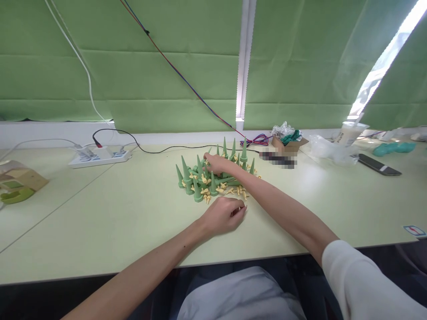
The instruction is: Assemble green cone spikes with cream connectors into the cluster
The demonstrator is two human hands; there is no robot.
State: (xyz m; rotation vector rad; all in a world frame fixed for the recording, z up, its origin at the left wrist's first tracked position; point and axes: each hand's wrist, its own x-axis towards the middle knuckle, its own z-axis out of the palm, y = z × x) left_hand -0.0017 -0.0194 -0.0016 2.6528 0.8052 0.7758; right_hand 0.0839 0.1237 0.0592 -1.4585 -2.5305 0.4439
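Note:
A cluster of green plastic cones (198,191) with flared bases stands and lies on the table in front of me. Small yellow figure-like pieces (230,191) are scattered among and in front of them. My right hand (215,163) reaches into the far left part of this cluster, its fingers bent together among the cones; whatever is between the fingertips is too small to make out. My left hand (223,215) rests on the table just before the cluster, fingers curled into a loose fist. The inside of that fist is mostly hidden.
A white power strip (100,156) with plugs lies at the left, beside a cardboard piece (25,180). Back right are a small open box (289,144), a plastic bag (328,149), a cup (350,133) and a phone (378,164). A black cable (173,147) runs behind the cones.

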